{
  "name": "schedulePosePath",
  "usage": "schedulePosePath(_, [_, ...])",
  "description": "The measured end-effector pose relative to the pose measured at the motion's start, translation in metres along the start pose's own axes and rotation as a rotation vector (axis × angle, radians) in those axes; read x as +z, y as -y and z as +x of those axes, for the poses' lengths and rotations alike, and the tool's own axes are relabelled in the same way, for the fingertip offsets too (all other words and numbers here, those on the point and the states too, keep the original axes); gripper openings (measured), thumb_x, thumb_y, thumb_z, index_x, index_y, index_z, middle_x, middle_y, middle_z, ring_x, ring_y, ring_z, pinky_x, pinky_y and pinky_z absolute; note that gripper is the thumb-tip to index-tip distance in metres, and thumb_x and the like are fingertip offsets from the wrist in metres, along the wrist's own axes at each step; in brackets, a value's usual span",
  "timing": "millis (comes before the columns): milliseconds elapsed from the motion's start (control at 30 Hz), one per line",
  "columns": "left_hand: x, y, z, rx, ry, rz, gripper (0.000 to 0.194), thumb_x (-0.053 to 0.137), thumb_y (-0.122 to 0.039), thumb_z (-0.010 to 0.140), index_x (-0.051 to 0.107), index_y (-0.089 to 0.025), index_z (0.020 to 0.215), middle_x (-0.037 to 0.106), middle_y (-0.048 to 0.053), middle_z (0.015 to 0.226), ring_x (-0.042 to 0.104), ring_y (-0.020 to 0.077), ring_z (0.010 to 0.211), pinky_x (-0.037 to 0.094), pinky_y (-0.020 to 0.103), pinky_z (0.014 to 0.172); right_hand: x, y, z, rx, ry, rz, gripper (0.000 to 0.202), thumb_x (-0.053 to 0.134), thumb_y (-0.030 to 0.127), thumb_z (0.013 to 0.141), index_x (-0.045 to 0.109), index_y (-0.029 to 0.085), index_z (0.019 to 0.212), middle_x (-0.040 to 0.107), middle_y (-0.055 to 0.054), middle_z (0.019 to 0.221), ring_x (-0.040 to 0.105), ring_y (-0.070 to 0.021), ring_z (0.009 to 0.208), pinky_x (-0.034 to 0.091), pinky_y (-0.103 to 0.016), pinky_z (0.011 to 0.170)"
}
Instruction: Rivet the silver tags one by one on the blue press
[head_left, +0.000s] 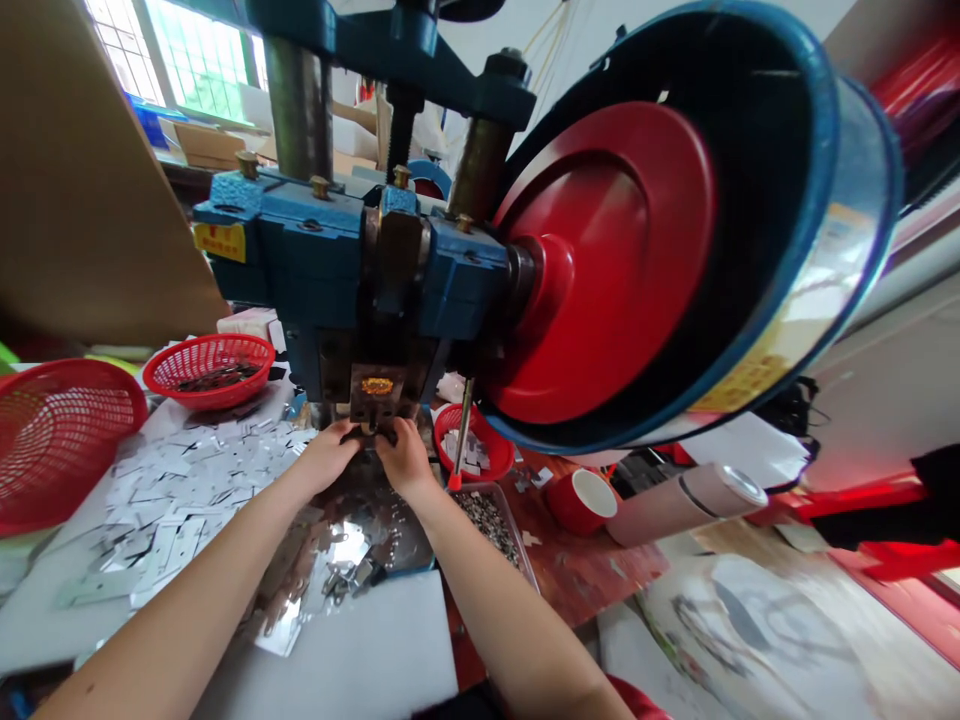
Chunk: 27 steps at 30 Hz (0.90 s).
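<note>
A blue press machine [307, 240] with a large red flywheel [622, 250] stands in front of me. Both hands reach to the die area under its ram [376, 390]. My left hand [330, 455] is on the left of the die, fingers bent inward; my right hand [403, 455] is on the right, fingers curled toward it. Whatever lies between the fingertips is too small and dark to make out. Thin metal plates [184, 490] are piled at the left. Small bent metal pieces [352, 577] lie on the shiny surface below my hands.
Red baskets [56, 440] stand at the left, one with dark parts [217, 376]. Right of the die are a small red basket [480, 445], a tray of small scraps [487, 520], a red mug [581, 500] and a pink bottle [675, 505]. A metal lever [463, 430] hangs near my right hand.
</note>
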<state>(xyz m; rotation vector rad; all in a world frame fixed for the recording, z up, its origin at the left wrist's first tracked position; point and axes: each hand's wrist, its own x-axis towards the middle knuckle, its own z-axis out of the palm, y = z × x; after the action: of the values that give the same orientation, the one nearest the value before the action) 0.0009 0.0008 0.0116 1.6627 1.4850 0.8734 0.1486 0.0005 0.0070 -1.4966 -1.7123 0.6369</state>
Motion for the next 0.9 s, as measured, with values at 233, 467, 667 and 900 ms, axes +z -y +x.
schedulePosePath(233, [-0.002, 0.0, 0.003, 0.015, 0.046, 0.061, 0.034, 0.048, -0.034, 0.074, 0.068, -0.021, 0.097, 0.071, 0.004, 0.103, 0.064, 0.0249, 0.098, 0.046, 0.033, 0.089, -0.017, 0.0, -0.02, -0.058, -0.054, -0.064, 0.013, 0.058, 0.019, 0.082, 0.066, 0.019, 0.092, 0.064, -0.005, 0.092, 0.058, -0.0189, 0.091, 0.045, -0.031, 0.085])
schedulePosePath(467, [-0.007, -0.005, -0.003, 0.074, -0.063, 0.138, 0.038, 0.049, -0.038, 0.076, 0.065, -0.017, 0.103, 0.067, 0.008, 0.108, 0.06, 0.0272, 0.104, 0.042, 0.037, 0.094, -0.045, -0.006, -0.07, -0.163, 0.077, -0.252, 0.016, 0.052, 0.02, 0.088, 0.067, 0.022, 0.09, 0.063, -0.004, 0.094, 0.056, -0.0181, 0.093, 0.042, -0.031, 0.087])
schedulePosePath(667, [-0.01, -0.01, -0.051, 0.228, -0.139, 0.247, 0.029, 0.047, -0.037, 0.084, 0.066, -0.021, 0.099, 0.062, 0.007, 0.109, 0.056, 0.0235, 0.105, 0.041, 0.038, 0.097, -0.044, -0.009, -0.104, -0.253, 0.22, -0.551, 0.03, 0.063, 0.043, 0.081, 0.063, 0.025, 0.105, 0.061, -0.004, 0.11, 0.05, -0.0249, 0.103, 0.035, -0.043, 0.095])
schedulePosePath(900, [0.012, -0.006, -0.091, 0.374, -0.072, 0.457, 0.026, 0.046, -0.022, 0.084, 0.067, -0.024, 0.099, 0.059, 0.006, 0.115, 0.054, 0.0235, 0.106, 0.042, 0.041, 0.095, -0.034, -0.012, -0.11, -0.209, 0.138, -0.636, 0.026, 0.059, 0.045, 0.084, 0.062, 0.026, 0.102, 0.059, -0.003, 0.115, 0.047, -0.0237, 0.109, 0.026, -0.047, 0.103])
